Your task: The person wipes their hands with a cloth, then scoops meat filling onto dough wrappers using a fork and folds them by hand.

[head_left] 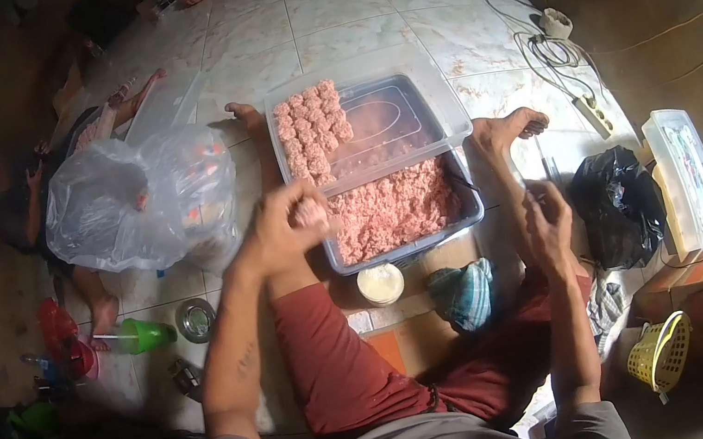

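Pale marbled floor tiles [351, 3] spread across the room, with brown walls rising at the edges and a person sitting cross-legged on the floor in red shorts. Far to the left another person [69, 166] lies on the tiles, partly behind a big clear plastic bag [141, 200] puffed up beside the seated person's knee. Below that bag sit a green cup [144, 334] and a small round metal dish [196, 320].

Next comes the left hand [282, 227], raised just at the near left corner of the tubs — its fingers are curled together around a small lump of pink minced meat [310, 213], pinching it at the tips. Right beside it is the grey plastic tub [473, 215] heaped with more of the same mince, and resting across the tub's far rim is a clear tray [438, 96] with rows of shaped meatballs [312, 128] lined up along its left side. Just in front of the tub stand a small white round container [380, 284] and a folded checked cloth [466, 293].

Further right, the right hand [548, 222] hovers above the knee, fingers loosely bent and a little apart, holding nothing I can make out. Beyond it lie a black plastic bag [617, 205], a white lidded box [687, 174], and — lower down — a yellow basket [662, 353].
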A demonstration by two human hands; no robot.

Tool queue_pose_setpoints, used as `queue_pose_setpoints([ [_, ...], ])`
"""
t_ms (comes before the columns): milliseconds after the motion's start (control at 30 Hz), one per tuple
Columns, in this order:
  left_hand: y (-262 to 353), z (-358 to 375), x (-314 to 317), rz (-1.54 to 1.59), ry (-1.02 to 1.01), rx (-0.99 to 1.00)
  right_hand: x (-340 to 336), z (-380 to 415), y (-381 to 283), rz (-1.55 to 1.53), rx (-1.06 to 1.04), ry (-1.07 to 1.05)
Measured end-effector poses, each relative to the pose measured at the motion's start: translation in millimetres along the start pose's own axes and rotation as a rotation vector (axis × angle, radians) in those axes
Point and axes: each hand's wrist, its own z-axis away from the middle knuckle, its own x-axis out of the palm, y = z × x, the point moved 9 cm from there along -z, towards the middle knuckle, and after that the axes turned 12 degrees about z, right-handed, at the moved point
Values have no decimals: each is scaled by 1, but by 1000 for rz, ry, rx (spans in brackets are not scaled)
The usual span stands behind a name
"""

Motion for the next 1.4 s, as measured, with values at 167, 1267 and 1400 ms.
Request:
queue_pose_setpoints([
  [167, 7, -95, -5, -205, -106, 137, -14, -4, 61, 38, 41, 117],
  [1267, -80, 94, 188, 946, 350, -179, 135, 106, -60, 128, -116, -562],
  [1400, -75, 92, 168, 969, 550, -109, 156, 125, -62, 81, -11, -501],
])
